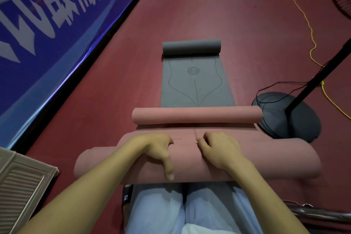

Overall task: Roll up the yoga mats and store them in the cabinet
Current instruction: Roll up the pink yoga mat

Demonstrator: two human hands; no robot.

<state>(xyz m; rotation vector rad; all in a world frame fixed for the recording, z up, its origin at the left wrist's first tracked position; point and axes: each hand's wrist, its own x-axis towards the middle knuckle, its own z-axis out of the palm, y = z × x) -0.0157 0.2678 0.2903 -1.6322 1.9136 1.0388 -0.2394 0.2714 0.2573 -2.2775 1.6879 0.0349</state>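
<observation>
Two hands on the pink mat [197,159] right now, both planted near the middle of the fat roll lying across the floor just in front of the person's knees. The left hand [157,150] curls over the top, fingers hooked down the far side and thumb pointing back along the near face; the right hand [220,150] grips the same way, fingers bent over the crest. A short flat stretch runs ahead to the mat's far end [196,115], which has curled itself into a thin tube.

Beyond that lies the grey mat [195,81], mostly flat with a printed line pattern, its far end rolled too.

This looks like soft, matte, slightly grippy rubber: light enough, but springy, and the roll will likely want to loosen. The ends sag wider than the centre, so a hold spread further apart should keep the edges square.

To the right, a fan base [296,118], dark and round, touches the thin tube's end. A slatted panel [22,192] sits left.
</observation>
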